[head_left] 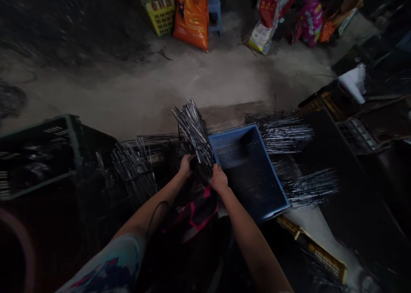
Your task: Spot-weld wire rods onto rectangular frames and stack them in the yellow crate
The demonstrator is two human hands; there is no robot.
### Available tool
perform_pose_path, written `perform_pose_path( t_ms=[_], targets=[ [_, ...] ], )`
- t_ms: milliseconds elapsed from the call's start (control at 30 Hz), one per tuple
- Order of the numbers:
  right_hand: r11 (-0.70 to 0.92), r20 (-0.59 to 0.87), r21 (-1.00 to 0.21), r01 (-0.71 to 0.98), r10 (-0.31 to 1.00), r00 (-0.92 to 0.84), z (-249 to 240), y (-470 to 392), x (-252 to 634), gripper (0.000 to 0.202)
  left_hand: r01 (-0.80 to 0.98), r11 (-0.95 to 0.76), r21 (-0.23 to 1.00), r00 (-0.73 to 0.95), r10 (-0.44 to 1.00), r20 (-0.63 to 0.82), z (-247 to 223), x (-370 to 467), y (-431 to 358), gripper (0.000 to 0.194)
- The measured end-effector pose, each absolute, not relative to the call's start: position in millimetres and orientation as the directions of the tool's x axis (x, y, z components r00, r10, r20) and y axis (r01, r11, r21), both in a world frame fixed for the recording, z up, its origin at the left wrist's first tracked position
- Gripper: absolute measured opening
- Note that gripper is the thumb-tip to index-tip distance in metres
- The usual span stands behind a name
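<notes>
A bundle of thin metal rods (194,132) stands tilted just left of a blue plastic crate (272,177). My left hand (185,166) is closed at the bundle's lower left side, its fingertips partly hidden in shadow. On the other side, my right hand (219,179) is closed around the bundle's lower end, thumb up, close to the crate's left wall. The inside of the crate is dark, with a perforated side showing. Beneath my hands lies dark cloth with pink edging (194,216).
More rod bundles lie left (135,168) and right (285,134) of the crate, another bundle (313,186) below the right one. A dark green crate (73,143) stands at left. Across the concrete floor (208,76) are a yellow crate (160,14) and an orange sack (192,21).
</notes>
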State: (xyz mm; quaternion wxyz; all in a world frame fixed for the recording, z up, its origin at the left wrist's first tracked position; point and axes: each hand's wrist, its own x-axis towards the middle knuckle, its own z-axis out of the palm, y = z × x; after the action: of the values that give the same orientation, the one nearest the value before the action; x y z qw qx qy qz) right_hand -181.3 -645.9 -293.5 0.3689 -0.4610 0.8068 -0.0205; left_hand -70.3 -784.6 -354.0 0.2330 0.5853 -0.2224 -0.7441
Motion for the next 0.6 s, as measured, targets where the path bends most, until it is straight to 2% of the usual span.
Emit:
perform_pose_path(
  t_ms=[100, 233, 367, 500, 600],
  targets=[
    [0.562, -0.574, -0.352, -0.748, -0.761, -0.301, -284.1, -642.9, -177.8, 0.058, 0.157, -0.792, 0.590, -0.190, -0.611, -0.769, -363.1, -82.8, -815.0, 0.047],
    [0.524, -0.559, -0.343, -0.780, -0.781, -0.279, -268.9, -637.1, -171.3, 0.048, 0.268, -0.753, 0.601, -0.197, -0.653, -0.731, -372.3, -106.2, -829.4, 0.065],
    [0.469, -0.528, -0.347, -0.812, -0.813, -0.244, -256.4, -626.0, -157.4, 0.049, 0.345, -0.725, 0.596, -0.194, -0.676, -0.711, -374.0, -99.9, -824.0, 0.076],
    [0.426, -0.519, -0.350, -0.834, -0.829, -0.206, -245.0, -618.0, -144.5, 0.046, 0.413, -0.680, 0.606, -0.162, -0.710, -0.685, -372.7, -83.8, -823.9, 0.077],
    [0.407, -0.517, -0.345, -0.846, -0.835, -0.191, -237.5, -619.7, -143.2, 0.041, 0.487, -0.674, 0.555, -0.145, -0.689, -0.710, -370.3, -83.2, -826.4, 0.073]
  ],
)
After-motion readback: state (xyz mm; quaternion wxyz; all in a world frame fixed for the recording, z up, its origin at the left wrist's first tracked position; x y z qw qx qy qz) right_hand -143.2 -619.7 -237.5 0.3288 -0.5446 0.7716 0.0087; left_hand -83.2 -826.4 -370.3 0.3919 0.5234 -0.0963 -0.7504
